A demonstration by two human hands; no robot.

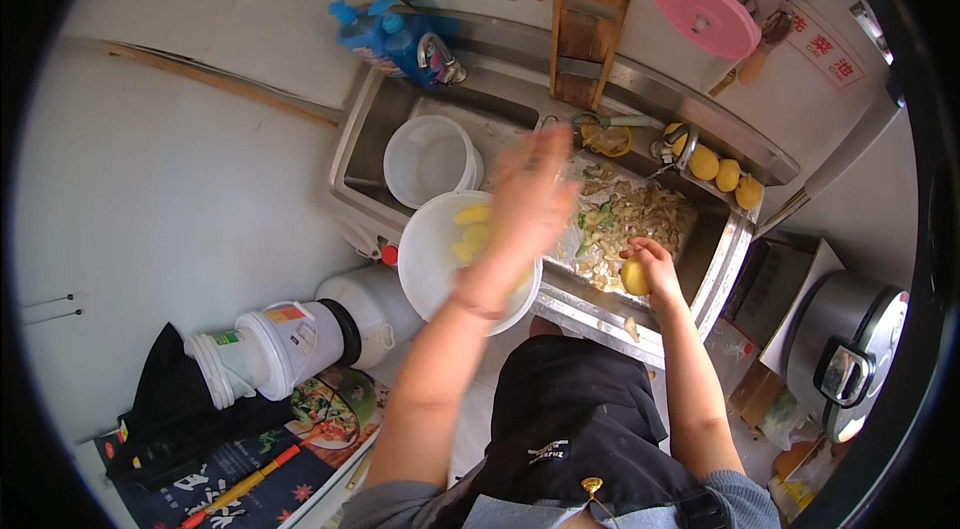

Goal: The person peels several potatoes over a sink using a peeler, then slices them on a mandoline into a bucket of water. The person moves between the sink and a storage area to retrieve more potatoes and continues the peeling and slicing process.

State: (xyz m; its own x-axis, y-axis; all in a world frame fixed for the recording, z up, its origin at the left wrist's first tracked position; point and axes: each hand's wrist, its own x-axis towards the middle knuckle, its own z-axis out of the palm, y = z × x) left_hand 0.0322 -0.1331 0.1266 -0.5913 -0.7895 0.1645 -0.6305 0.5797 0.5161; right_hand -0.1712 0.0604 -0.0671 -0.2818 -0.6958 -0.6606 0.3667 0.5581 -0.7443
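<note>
My left hand (536, 199), blurred by motion, passes over the sink's divider and the edge of a white plastic bucket (424, 266). Whether it holds anything cannot be made out. Peeled yellow potatoes (472, 240) lie in that bucket, partly hidden by my forearm. Over the right basin, my right hand (654, 270) holds a peeled yellow potato (634, 278). Below it, many peelings (622, 217) are spread over the basin. Several more potatoes (727, 175) sit in a row on the sink's back ledge, beside the tap (684, 146).
An empty white bucket (427, 161) stands in the left basin, near blue pump bottles (405, 41). A wooden slicer (589, 41) leans against the back wall. Lidded buckets (292, 345) are at the lower left; a large cooker (840, 356) stands at the right.
</note>
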